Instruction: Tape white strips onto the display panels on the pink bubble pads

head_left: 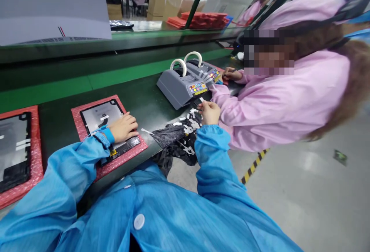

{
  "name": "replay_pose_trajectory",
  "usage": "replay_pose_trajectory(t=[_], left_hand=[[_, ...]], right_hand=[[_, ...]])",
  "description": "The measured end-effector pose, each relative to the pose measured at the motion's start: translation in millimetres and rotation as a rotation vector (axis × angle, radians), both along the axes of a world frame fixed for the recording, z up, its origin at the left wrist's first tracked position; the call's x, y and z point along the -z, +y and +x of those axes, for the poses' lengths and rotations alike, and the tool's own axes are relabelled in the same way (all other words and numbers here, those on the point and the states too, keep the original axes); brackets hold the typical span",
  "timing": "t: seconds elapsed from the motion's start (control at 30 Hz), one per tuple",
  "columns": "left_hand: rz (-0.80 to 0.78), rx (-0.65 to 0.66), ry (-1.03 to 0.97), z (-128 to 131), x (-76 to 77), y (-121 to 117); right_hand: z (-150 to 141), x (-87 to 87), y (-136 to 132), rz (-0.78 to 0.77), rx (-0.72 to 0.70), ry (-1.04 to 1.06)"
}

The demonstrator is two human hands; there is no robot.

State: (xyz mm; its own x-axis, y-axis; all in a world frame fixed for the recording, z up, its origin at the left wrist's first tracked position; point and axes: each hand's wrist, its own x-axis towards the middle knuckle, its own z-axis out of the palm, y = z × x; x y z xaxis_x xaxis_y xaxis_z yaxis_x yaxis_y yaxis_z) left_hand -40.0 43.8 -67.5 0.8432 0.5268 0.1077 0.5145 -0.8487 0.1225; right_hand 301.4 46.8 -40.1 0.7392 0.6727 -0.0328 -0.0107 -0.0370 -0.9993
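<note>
My left hand (125, 127) lies flat, fingers stretched out, on the lower right part of a dark device panel (100, 117). The panel rests on a red bubble-wrap pad (77, 114). My right hand (208, 112) is closed in a pinch on a small white tape strip (201, 99), just below the outlet of a grey tape dispenser (180, 86). Several cut white tape pieces (189, 122) lie on a black plastic bag (173, 138) between my hands.
A co-worker in a pink coat (289, 97) leans in close on the right, one hand (231, 74) by a second tape dispenser (206, 70). Another panel on a red pad (17, 147) lies at the left. A green conveyor edge (86, 82) runs behind.
</note>
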Motion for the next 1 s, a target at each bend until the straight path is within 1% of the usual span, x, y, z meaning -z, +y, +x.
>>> replay_pose_trajectory(t=[0.1,0.23,0.37,0.5,0.6,0.67,0.7,0.73,0.77,0.83,0.93,1.0], left_hand=[[-0.024,0.010,0.013,-0.7,-4.1,-1.6],[-0.064,-0.004,-0.002,-1.4,-5.8,-1.6],[-0.097,-0.035,-0.087,-3.8,-5.2,-3.0],[-0.090,-0.087,-0.180,-2.0,-8.3,-3.1],[-0.093,-0.142,-0.248,3.2,-13.7,-2.6],[-0.111,-0.200,-0.325,8.0,-18.4,-3.0],[-0.132,-0.228,-0.372,10.9,-21.2,-3.7],[-0.165,-0.252,-0.421,14.0,-24.4,-4.7],[-0.207,-0.273,-0.469,17.3,-28.1,-6.1],[-0.294,-0.316,-0.557,24.0,-36.2,-9.4],[-0.367,-0.374,-0.634,29.7,-46.6,-13.7],[-0.384,-0.400,-0.643,27.5,-49.1,-15.7]], right_hand=[[0.5,-3.1,-2.2,0.037,-0.009,0.072],[-3.0,-10.0,1.2,0.041,-0.028,0.139],[-7.6,-13.2,6.1,0.019,-0.034,0.172],[-8.4,-12.1,11.7,0.012,0.003,0.194],[-5.8,-9.8,12.9,0.015,0.036,0.128],[-6.7,-8.9,8.3,0.065,0.041,0.001],[-9.6,-9.0,4.0,0.106,0.022,-0.076],[-14.9,-9.6,-1.4,0.150,-0.026,-0.146],[-22.8,-10.7,-7.5,0.187,-0.106,-0.198],[-46.3,-14.4,-19.8,0.218,-0.341,-0.235],[-92.8,-21.8,-32.0,0.156,-0.700,-0.173],[-122.4,-25.6,-33.9,0.100,-0.862,-0.113]])
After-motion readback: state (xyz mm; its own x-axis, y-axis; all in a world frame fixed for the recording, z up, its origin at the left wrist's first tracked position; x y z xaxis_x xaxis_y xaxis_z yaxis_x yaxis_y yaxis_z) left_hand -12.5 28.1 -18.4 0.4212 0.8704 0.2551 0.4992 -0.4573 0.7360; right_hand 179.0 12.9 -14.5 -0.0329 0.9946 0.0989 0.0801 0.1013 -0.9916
